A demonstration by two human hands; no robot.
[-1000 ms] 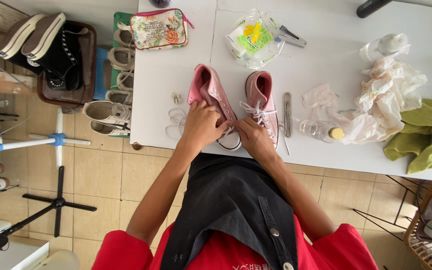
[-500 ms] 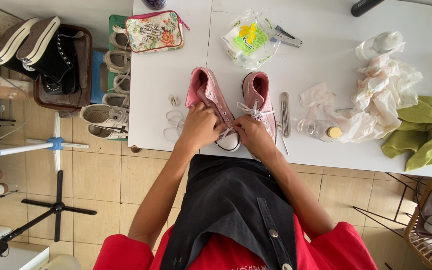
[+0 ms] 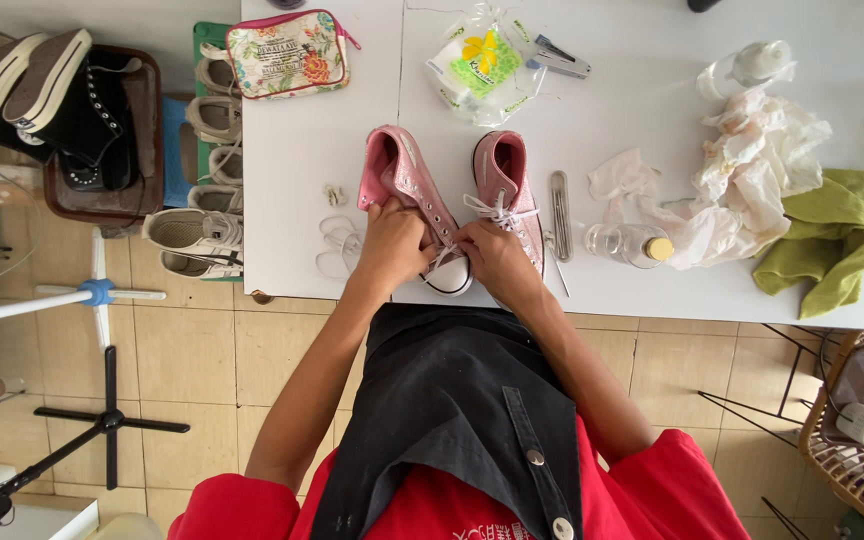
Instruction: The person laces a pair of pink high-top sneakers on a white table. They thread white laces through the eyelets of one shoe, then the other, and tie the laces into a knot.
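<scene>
we are working at the near edge of a white bench (image 3: pixel 302 150), where two pink sneakers are lying side by side with their toes toward us. our left hand (image 3: pixel 390 250) is resting on the left pink sneaker (image 3: pixel 407 190), its fingers curled down over the laced front near the white toe cap. our right hand (image 3: pixel 497 262) is sitting just beside it, between the two shoes, its fingers pinched together on what seems to be a white lace (image 3: pixel 442 255) at the front of that same shoe; the grip itself is partly hidden, so we are hedging on exactly which strand is being held. the right pink sneaker (image 3: pixel 507 180) is lying touching our right hand, its own white lace tied in a loose bow across the tongue.

a spare coil of white lace (image 3: pixel 332 245) is lying on the bench just left of our left hand. a metal tool (image 3: pixel 559 200) is lying right of the shoes, with a small clear bottle (image 3: pixel 632 243) beside it, then crumpled white paper (image 3: pixel 752 170) and a green cloth (image 3: pixel 837 240). a floral pouch (image 3: pixel 287 55) is sitting at the far side.
</scene>
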